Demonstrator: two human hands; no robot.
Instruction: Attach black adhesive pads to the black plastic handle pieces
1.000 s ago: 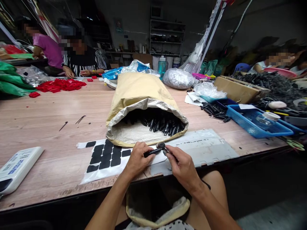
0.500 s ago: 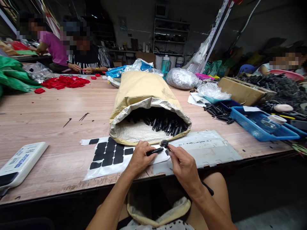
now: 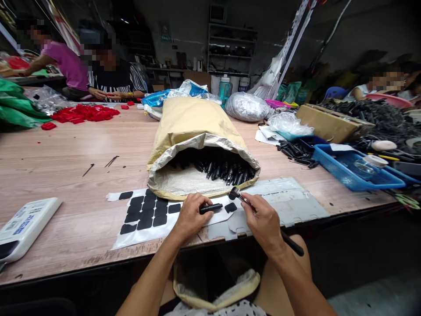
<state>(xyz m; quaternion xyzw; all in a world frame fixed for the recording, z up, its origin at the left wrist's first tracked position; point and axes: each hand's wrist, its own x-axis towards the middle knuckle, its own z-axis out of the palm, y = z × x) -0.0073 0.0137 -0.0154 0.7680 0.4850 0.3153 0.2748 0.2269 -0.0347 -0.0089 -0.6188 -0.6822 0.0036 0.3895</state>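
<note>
The left hand (image 3: 191, 215) is at the near edge of the wooden surface (image 3: 66, 175), and its fingers are closed around a short black cylindrical piece (image 3: 212, 208), whose free end points to the right. The right hand (image 3: 261, 219) has its fingers curled firmly around a black tool with a round head (image 3: 233, 193); the head stands out in front of the fingers, and a dark handle comes out behind the hand, over the person's lap. The two hands are apart from each other. Between them, a single black patch (image 3: 230, 207) is on the right end of a white backing sheet (image 3: 149, 237), just beyond the tip of the cylindrical piece. More black patches (image 3: 144, 210) are in rows on the left part of this sheet. At the right, a grey board (image 3: 296, 204) lies flat on the surface. Directly behind the hands there is a yellowish sack (image 3: 197, 118) lying on its side, with its mouth open to the person, and inside it many black parts (image 3: 226, 171) are visible. A white device (image 3: 29, 224) rests at the left, and a blue basket (image 3: 351, 171) at the right.
</note>
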